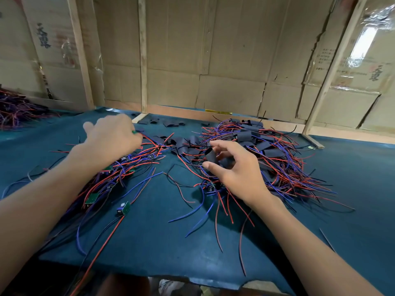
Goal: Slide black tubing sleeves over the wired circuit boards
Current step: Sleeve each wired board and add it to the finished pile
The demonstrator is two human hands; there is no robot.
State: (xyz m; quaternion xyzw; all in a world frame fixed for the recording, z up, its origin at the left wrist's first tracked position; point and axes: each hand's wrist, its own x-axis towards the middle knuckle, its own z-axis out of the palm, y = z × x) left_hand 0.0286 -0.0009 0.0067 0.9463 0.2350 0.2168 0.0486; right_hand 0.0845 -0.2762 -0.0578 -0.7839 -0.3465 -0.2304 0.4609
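My right hand (234, 167) pinches a short black tubing sleeve (211, 155) between thumb and fingers, held just above the middle of the table. My left hand (111, 136) reaches over the left pile of bare wired circuit boards (115, 178), its fingers closed on a small green board (135, 132) with red wire trailing from it. Loose black sleeves (183, 144) lie flat between the two hands. A big heap of sleeved boards with red and blue wires (267, 154) fills the right side behind my right hand. One green board (124, 208) lies alone near the front.
The blue table cover (149, 242) ends in a torn front edge. Cardboard walls with wooden battens (142, 60) close off the back. Another wire pile (15, 110) sits at the far left. More sleeves (168, 123) lie at the back.
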